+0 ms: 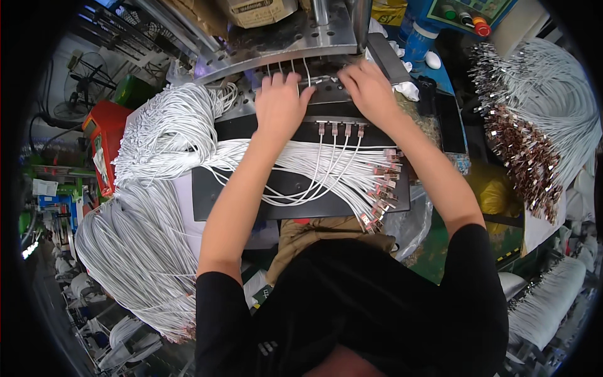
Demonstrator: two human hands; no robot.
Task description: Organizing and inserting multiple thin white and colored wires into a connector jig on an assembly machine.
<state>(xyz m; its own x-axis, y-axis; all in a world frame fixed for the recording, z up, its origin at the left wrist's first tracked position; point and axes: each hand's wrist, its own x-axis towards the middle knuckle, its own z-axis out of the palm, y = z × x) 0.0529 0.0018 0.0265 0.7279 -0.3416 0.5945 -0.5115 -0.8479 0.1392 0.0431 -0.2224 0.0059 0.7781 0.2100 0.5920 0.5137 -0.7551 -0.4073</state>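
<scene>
Both hands reach forward beneath the edge of a perforated metal press plate point(276, 49). My left hand point(276, 103) has its fingers curled at several thin white cables point(307, 68) that run back under the plate, its thumb beside the rightmost one. My right hand point(367, 88) has its fingers drawn together at small metal parts point(326, 80) in the machine; what they grip is too small to name. Closer to me, white cables with clear plugs sit in a row of connector slots point(341, 130). A bundle of white cables point(301, 160) lies across a black work board point(242, 200), plugs fanned out to the right.
Coiled white cables point(166, 122) pile up at the left, with a long bundle point(138, 245) hanging below. Another cable bundle point(546, 94) with plug ends is at the right. A red emergency button point(482, 28) is on a green panel. A blue bottle point(419, 43) stands behind my right hand.
</scene>
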